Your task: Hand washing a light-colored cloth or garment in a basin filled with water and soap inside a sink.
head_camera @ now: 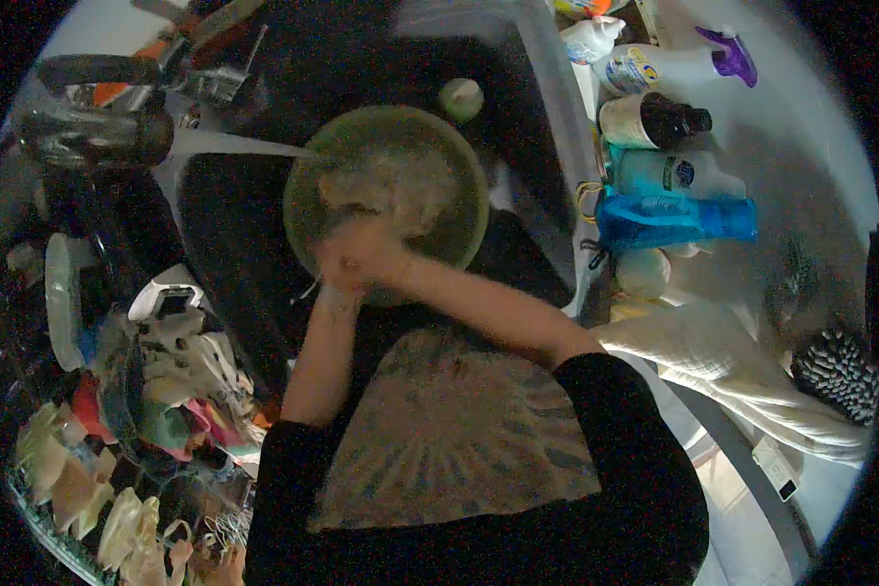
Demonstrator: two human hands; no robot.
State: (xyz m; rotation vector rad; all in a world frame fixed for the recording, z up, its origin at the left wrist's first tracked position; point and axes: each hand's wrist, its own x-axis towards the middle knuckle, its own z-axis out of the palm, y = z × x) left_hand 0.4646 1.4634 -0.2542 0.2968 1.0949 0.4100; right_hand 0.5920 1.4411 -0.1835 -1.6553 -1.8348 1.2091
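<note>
A round, pale green basin (476, 234) holds cloudy liquid and a pale, blurred mass. Over its near left edge my left hand (337, 260) and my right hand (373, 249) come together; they overlap, and blur hides their fingers and anything between them. Just beyond the basin's far right rim lies a small round whitish object (461, 99). A pale streak, perhaps running water, reaches from the metal fixture (95, 135) on the left to the basin's left rim.
Several bottles line the right side, among them a blue bottle (677, 218) and a spray bottle with a purple trigger (732, 58). A white cloth (703, 359) lies nearer on the right. Crumpled bags and wrappers (183, 395) crowd the lower left.
</note>
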